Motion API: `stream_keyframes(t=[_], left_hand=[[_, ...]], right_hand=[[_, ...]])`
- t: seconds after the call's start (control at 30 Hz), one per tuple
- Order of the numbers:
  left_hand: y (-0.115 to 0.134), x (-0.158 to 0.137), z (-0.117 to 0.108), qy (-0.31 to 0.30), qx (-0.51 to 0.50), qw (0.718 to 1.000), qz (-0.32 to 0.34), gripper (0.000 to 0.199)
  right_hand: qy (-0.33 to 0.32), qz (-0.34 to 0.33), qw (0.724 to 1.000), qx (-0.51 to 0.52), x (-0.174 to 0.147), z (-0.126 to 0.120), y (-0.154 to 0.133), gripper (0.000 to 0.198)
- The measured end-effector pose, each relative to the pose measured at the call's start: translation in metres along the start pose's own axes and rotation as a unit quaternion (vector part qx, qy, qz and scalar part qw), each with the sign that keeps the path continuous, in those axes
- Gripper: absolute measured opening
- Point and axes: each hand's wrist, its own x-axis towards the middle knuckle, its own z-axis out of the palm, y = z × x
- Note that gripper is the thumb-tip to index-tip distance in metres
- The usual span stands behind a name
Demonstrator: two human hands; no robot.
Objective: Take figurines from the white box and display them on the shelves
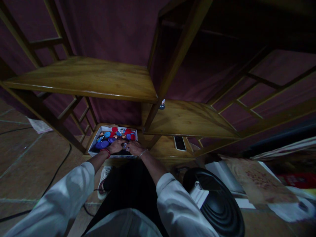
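Left grip (117,146) and right grip (134,148) reach into box (95,141) below shelf (81,77), near phone (180,143).

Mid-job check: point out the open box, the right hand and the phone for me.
Open box (95,142): head view, on its left side wall.
Right hand (134,148): head view, on the back of the hand.
Phone (180,143): head view, on its dark face.

Dim overall, underexposed; upper right drops to near-black, light source out of frame. Thin glare on the front edge of the upper-left shelf (86,77), soft shadows across the lower-right shelf (190,118). Heavy wide-angle stretch toward the borders; detail soft around left hand (116,145) and right hand (134,148).
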Motion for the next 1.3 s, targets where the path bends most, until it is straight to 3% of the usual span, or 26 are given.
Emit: stream_keyframes(t=[0.53, 0.77, 1.03, 1.3], left_hand=[[0.009, -0.015, -0.017, 0.011, -0.012, 1.0, -0.02, 0.04], [0.008, -0.017, -0.023, 0.059, -0.008, 0.998, -0.031, 0.043], [-0.012, -0.019, -0.024, 0.09, 0.006, 0.995, -0.05, 0.041], [-0.028, -0.026, -0.034, 0.102, 0.033, 0.99, -0.09, 0.039]], right_hand=[[0.121, 0.115, 0.974, 0.156, -0.003, -0.001, -0.007, 0.024], [0.148, 0.136, 0.963, 0.181, -0.003, 0.003, -0.009, 0.023], [0.161, 0.16, 0.956, 0.189, -0.003, 0.003, -0.013, 0.035], [0.17, 0.169, 0.951, 0.196, 0.001, 0.009, -0.016, 0.032]])
